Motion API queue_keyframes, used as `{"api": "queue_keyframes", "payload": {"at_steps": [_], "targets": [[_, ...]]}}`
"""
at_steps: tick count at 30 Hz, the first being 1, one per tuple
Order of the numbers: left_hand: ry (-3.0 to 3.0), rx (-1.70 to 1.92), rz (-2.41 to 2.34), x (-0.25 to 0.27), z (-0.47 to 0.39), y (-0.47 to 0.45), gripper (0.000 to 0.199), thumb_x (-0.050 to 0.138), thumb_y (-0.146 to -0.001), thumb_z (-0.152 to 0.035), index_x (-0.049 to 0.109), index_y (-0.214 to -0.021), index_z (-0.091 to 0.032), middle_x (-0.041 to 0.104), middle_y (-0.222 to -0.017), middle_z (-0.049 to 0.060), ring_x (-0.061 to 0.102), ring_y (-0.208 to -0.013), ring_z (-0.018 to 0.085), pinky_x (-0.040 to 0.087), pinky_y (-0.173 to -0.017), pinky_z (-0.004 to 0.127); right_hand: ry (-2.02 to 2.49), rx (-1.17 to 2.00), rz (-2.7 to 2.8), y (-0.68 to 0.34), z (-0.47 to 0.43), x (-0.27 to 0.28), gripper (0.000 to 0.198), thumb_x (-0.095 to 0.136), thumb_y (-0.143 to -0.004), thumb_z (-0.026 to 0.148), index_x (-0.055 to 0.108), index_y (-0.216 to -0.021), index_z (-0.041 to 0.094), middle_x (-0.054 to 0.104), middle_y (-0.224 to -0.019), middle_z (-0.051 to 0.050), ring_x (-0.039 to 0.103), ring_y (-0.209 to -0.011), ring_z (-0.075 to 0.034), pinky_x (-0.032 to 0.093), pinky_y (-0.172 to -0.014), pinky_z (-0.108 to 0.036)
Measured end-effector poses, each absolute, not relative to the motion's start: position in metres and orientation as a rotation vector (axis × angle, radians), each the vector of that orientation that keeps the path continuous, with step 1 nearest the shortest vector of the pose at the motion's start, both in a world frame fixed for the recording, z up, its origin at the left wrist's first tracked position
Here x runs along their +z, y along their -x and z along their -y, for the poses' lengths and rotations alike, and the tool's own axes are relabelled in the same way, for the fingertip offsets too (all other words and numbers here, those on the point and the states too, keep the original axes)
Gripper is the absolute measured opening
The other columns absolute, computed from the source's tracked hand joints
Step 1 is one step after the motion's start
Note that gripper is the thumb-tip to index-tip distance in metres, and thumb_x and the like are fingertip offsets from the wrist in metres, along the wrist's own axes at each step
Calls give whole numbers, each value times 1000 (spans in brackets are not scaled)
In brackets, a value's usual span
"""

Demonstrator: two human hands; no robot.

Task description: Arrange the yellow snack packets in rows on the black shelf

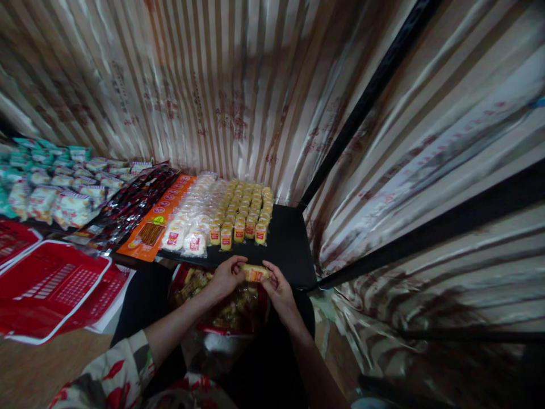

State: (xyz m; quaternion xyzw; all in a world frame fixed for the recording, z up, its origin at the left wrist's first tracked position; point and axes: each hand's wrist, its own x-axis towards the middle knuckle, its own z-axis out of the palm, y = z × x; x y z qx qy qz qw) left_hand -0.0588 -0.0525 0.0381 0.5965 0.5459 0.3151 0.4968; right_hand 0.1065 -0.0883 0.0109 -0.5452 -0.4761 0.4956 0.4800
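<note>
Between my two hands is a small yellow wrapped snack [255, 273] with an orange-red label, lying sideways. The fingers of my left hand [229, 276] pinch its left end, and those of my right hand [277, 288] grip its right end. Below them, in my lap, a red basket [175, 284] holds many similar yellow wrapped snacks [238, 307]. Just beyond my hands, rows of matching yellow packets [240, 218] stand upright on a black shelf [292, 233]. White round wrapped packets [193, 218] are lined up to their left.
Further left lie an orange snack bag [159, 218], dark shiny packets [131, 204] and white and teal packets [63, 187]. Red baskets [55, 289] sit at the left. Black poles [361, 108] and striped curtains [213, 85] bound the back and right.
</note>
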Motion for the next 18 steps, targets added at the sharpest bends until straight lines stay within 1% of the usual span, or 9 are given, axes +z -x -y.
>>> {"api": "queue_keyframes", "payload": {"at_steps": [3, 5, 6, 9, 12, 15, 18], "targets": [[-1881, 647, -1280, 61, 40, 53, 33, 55, -69, -12, 63, -100, -18, 63, -85, 1, 55, -76, 14, 44, -71, 25, 1433, 950, 1446, -118, 83, 22, 31, 56, -75, 32, 61, -105, 23, 65, -105, -6, 60, -96, -20, 49, -84, -35], [-2123, 576, -1147, 74, 31, 48, 29, 56, -71, -16, 64, -98, -19, 64, -92, 3, 56, -86, 17, 43, -77, 28, 1490, 735, 1605, -124, 79, 31, 26, 60, -74, 32, 66, -98, 24, 65, -106, -5, 56, -101, -21, 45, -91, -37], [-2215, 543, -1089, 80, 26, 44, 27, 55, -72, -17, 64, -97, -19, 65, -92, 3, 56, -87, 18, 43, -79, 28, 1509, 663, 1659, -127, 76, 35, 25, 60, -75, 33, 67, -97, 24, 65, -104, -5, 56, -101, -21, 44, -92, -37], [-2416, 469, -1000, 91, 9, 30, 26, 53, -74, -16, 64, -97, -19, 65, -89, 4, 57, -87, 19, 45, -79, 30, 1555, 567, 1721, -134, 66, 44, 27, 57, -78, 34, 66, -101, 24, 67, -99, -5, 57, -95, -20, 45, -87, -35], [-2519, 484, -971, 96, -10, 13, 32, 51, -75, -14, 62, -104, -18, 65, -97, 6, 56, -93, 21, 46, -83, 32, 1615, 539, 1625, -141, 51, 43, 29, 55, -78, 37, 65, -101, 23, 68, -92, -5, 59, -85, -20, 48, -77, -32], [-2509, 695, -1071, 98, -24, -7, 34, 49, -77, -13, 58, -110, -15, 58, -113, 10, 52, -106, 22, 43, -93, 35, 1661, 588, 1395, -149, 29, 35, 35, 52, -78, 42, 64, -101, 20, 68, -86, -5, 60, -73, -18, 49, -66, -29], [-2405, 915, -1139, 94, -29, -31, 33, 46, -79, -12, 58, -109, -15, 53, -120, 11, 48, -114, 23, 39, -100, 39, 1654, 617, 1185, -160, 0, 25, 39, 52, -76, 45, 62, -101, 17, 68, -84, -5, 61, -68, -17, 49, -64, -29]]}}
